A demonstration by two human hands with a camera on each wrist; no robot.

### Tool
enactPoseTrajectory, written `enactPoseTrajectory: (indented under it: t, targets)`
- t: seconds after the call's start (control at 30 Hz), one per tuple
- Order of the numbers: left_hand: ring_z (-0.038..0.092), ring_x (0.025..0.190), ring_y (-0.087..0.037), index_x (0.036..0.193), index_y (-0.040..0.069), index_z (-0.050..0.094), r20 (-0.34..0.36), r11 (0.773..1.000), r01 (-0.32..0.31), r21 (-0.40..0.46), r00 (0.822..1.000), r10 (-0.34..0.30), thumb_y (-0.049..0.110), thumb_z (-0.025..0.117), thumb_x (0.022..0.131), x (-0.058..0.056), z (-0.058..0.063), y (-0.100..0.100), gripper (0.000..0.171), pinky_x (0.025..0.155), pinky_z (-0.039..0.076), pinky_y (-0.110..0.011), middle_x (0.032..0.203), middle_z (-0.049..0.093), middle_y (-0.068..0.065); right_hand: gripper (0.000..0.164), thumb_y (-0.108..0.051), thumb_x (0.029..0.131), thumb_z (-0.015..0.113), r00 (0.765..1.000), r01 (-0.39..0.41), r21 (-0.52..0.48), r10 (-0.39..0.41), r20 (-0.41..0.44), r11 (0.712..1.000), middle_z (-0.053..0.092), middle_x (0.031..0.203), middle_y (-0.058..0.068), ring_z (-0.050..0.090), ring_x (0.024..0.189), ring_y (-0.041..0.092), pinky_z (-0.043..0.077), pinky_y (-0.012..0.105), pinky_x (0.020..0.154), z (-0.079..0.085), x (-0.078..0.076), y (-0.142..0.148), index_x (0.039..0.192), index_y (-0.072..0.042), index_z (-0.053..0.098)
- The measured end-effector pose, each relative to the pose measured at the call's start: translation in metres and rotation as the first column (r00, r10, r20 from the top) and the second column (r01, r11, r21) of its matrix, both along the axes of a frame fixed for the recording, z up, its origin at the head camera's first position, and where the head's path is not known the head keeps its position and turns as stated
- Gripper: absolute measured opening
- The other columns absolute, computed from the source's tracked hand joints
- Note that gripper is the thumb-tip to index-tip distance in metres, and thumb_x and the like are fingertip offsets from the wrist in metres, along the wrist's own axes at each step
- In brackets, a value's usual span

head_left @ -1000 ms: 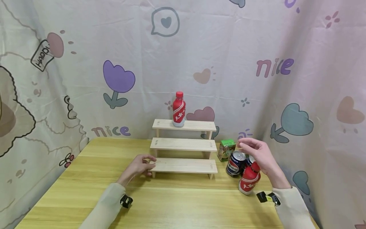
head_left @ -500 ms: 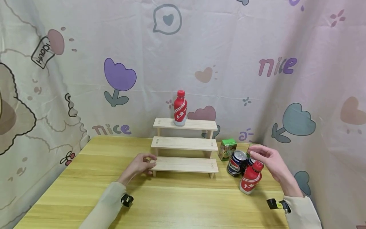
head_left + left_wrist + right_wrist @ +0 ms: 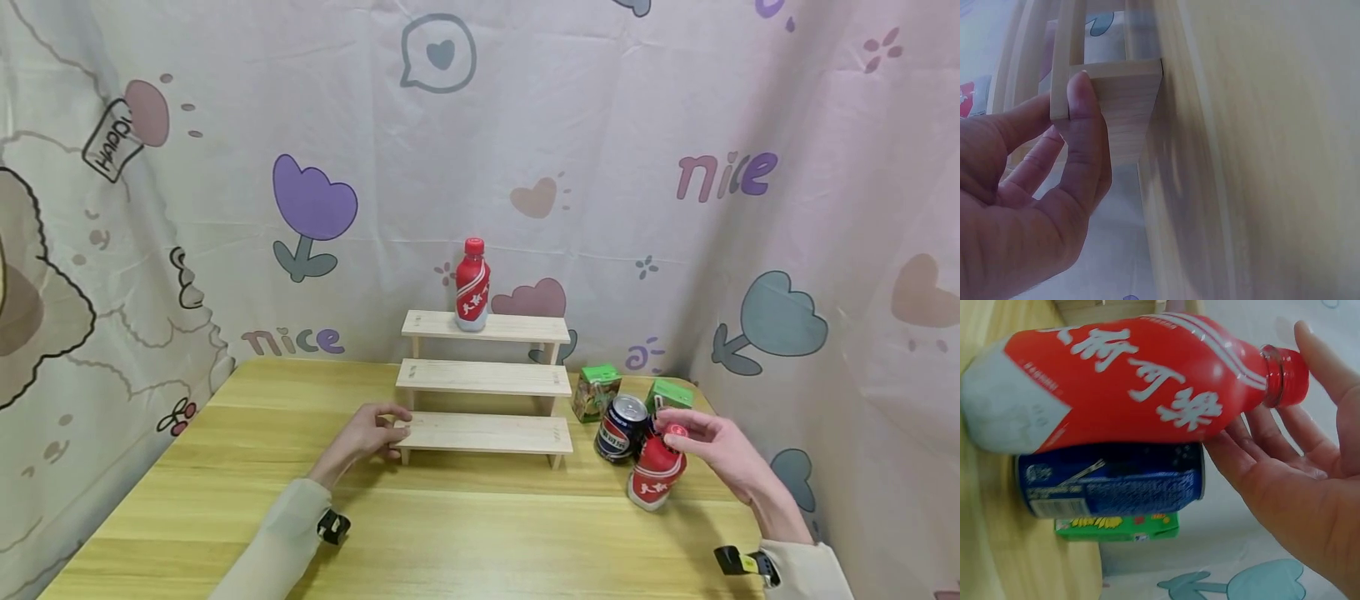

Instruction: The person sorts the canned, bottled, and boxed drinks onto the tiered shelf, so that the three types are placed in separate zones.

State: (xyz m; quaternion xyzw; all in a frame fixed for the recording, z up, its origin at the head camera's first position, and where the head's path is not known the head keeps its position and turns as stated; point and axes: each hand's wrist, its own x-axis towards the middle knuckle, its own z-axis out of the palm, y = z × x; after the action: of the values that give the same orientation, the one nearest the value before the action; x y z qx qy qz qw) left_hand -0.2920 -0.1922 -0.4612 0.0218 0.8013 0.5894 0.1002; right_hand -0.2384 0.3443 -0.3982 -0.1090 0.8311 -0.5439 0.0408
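Observation:
My left hand (image 3: 367,437) pinches the left end of the lowest step of a three-tier wooden display rack (image 3: 483,433); the left wrist view shows thumb and fingers around the board's end (image 3: 1060,75). At the right, my right hand (image 3: 716,450) is at the top of a red cola bottle (image 3: 655,477) standing on the table. In the right wrist view the thumb stays apart from the red cap (image 3: 1294,376), while the fingers pass behind the neck. Another red bottle (image 3: 472,292) stands on the top step.
A dark blue can (image 3: 617,432) stands left of the near bottle. Right behind that bottle is a second blue can (image 3: 1116,481), mostly hidden in the head view. Two green-topped boxes (image 3: 597,393) stand farther back. A printed curtain (image 3: 420,183) surrounds the wooden table (image 3: 450,533).
My right hand has moved down and toward me, from above the cans and box to the near bottle's cap. The left hand keeps its hold on the rack.

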Motion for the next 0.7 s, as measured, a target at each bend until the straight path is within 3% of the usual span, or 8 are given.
enactPoseTrajectory:
  t: [0.2, 0.43, 0.6, 0.7]
  targets:
    - [0.062, 0.060, -0.019, 0.119, -0.005, 0.062, -0.004, 1.000, -0.002, -0.003, 1.000, 0.002, 0.002, 0.069, 0.088, -0.001, 0.000, 0.001, 0.032, 0.065, 0.063, -0.043, 0.076, 0.057, -0.009, 0.052, -0.014, 0.090, 0.070, 0.999, -0.008, 0.025, 0.007, 0.042, 1.000, 0.065, 0.117, -0.013, 0.061, 0.102, 0.000, 0.055, 0.022, 0.086, -0.008, 0.004, 0.005, 0.135, 0.005, 0.052]
    - [0.062, 0.061, -0.018, 0.120, -0.004, 0.062, -0.001, 1.000, -0.010, -0.007, 1.000, 0.010, 0.003, 0.069, 0.089, -0.001, 0.000, 0.000, 0.032, 0.064, 0.063, -0.041, 0.076, 0.056, -0.008, 0.053, -0.016, 0.090, 0.071, 0.999, -0.007, 0.048, 0.006, 0.037, 0.999, 0.060, 0.130, 0.017, 0.061, 0.103, -0.001, 0.055, 0.024, 0.086, -0.015, 0.005, -0.002, 0.135, 0.005, 0.052]
    - [0.062, 0.061, -0.017, 0.119, -0.004, 0.062, 0.008, 1.000, -0.012, 0.002, 1.000, 0.012, 0.002, 0.069, 0.089, -0.001, 0.000, 0.000, 0.032, 0.065, 0.063, -0.040, 0.076, 0.056, -0.008, 0.055, -0.015, 0.088, 0.072, 0.998, -0.042, 0.044, 0.040, 0.043, 0.998, 0.061, 0.130, 0.015, 0.062, 0.104, 0.001, 0.055, 0.023, 0.086, -0.018, 0.006, -0.005, 0.135, 0.004, 0.051]
    - [0.061, 0.061, -0.017, 0.119, -0.004, 0.062, 0.009, 1.000, -0.010, 0.007, 1.000, 0.010, 0.001, 0.068, 0.089, -0.001, 0.000, 0.000, 0.031, 0.066, 0.063, -0.041, 0.076, 0.056, -0.008, 0.058, -0.013, 0.088, 0.073, 0.994, -0.105, 0.058, 0.103, 0.041, 0.993, 0.059, 0.131, 0.020, 0.063, 0.104, 0.004, 0.056, 0.024, 0.087, -0.022, 0.006, -0.005, 0.137, 0.005, 0.048]
